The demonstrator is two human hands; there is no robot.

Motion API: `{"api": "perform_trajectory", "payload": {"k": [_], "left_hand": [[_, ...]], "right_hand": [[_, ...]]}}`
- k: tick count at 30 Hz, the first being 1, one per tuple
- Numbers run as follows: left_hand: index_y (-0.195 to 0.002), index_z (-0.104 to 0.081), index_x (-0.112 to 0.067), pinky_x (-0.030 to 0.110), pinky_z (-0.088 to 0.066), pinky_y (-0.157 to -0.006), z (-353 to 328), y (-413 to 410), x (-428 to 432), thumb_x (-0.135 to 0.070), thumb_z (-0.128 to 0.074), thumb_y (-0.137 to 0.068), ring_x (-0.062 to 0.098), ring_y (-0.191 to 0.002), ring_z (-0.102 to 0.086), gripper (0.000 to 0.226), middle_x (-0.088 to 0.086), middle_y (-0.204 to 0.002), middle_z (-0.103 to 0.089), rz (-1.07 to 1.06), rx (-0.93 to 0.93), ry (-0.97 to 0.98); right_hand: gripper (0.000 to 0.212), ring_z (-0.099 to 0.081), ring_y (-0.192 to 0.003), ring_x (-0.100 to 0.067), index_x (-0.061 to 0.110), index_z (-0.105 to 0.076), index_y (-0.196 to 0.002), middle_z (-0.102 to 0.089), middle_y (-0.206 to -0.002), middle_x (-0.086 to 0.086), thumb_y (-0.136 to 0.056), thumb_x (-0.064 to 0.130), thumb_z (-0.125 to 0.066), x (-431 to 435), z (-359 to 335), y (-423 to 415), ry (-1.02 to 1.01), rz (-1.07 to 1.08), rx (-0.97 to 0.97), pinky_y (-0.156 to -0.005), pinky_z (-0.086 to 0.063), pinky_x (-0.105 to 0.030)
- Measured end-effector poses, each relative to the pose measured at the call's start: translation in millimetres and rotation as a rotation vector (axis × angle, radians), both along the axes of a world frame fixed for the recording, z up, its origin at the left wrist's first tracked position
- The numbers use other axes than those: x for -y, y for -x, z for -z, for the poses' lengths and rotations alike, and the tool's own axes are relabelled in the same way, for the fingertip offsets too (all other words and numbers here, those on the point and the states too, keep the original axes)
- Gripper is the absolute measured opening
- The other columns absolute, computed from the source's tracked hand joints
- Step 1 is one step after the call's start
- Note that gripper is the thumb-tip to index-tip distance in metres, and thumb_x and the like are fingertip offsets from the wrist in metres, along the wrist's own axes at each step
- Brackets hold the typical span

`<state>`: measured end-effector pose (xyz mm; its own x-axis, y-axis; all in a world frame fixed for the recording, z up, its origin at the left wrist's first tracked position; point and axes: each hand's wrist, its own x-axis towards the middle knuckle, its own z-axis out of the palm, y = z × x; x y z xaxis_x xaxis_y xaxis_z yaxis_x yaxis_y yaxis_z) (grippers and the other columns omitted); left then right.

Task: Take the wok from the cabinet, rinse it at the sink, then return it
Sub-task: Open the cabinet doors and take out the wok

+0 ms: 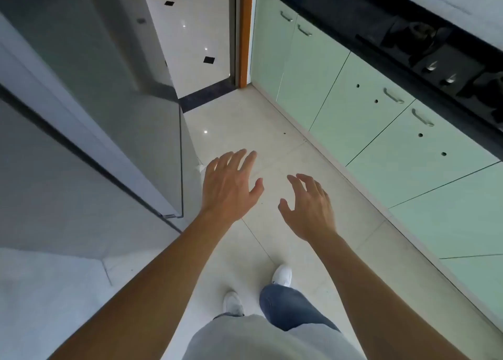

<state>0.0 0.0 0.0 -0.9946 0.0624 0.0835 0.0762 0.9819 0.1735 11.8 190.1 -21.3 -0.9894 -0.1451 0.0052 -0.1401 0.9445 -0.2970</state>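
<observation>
The row of pale green flat-fronted base cabinets (381, 109) runs along the right side, away towards the doorway. On top of the row lies the glossy black stone worktop (340, 5), and a black glass gas hob (441, 54) is set in it above the middle doors. At the row's far end stands an orange-brown wooden door frame (245, 32), with a dark threshold strip (206, 95) just left of it. Across the cream tiled floor (272, 120) from the row stands a tall grey glossy appliance (95, 73). Between it and the row are the hands, side by side and apart: the left hand (231, 188) farther from the row, the right hand (310, 209) nearer it.
</observation>
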Motion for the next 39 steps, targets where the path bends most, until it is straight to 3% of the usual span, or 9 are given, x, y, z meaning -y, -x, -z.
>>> {"api": "perform_trajectory", "payload": {"k": [9,21,39], "left_hand": [[-0.143,-0.044,-0.023,0.048,-0.039,-0.109,16.4,67.8,-3.7,-0.055,-0.04,-0.091,0.027,-0.134,-0.048,0.061,0.005,-0.147,-0.051,0.031,-0.012,0.031],[-0.14,-0.047,-0.025,0.05,-0.041,-0.109,-0.7,251.2,-47.9,-0.055,-0.046,-0.09,0.027,-0.132,-0.051,0.059,0.003,-0.145,-0.054,-0.073,0.0,0.035],[-0.143,-0.041,-0.027,0.048,-0.036,-0.112,13.8,429.1,-29.5,-0.058,-0.039,-0.091,0.026,-0.137,-0.045,0.061,0.001,-0.15,-0.047,-0.113,0.069,0.033]], "right_hand": [[0.059,-0.057,-0.126,-0.036,0.011,-0.055,-0.139,-0.058,-0.141,-0.014,-0.086,0.033,-0.069,2.7,14.1,75.7,0.03,-0.007,-0.015,-0.106,-0.044,-0.05],[0.056,-0.061,-0.12,-0.037,0.01,-0.057,-0.135,-0.061,-0.135,-0.016,-0.085,0.031,-0.07,-43.8,-6.9,276.7,0.01,-0.12,-0.114,-0.102,-0.047,-0.049],[0.058,-0.058,-0.125,-0.034,0.011,-0.054,-0.139,-0.058,-0.14,-0.013,-0.087,0.034,-0.064,-35.9,12.1,466.5,0.016,-0.126,0.014,-0.106,-0.045,-0.048]]}}
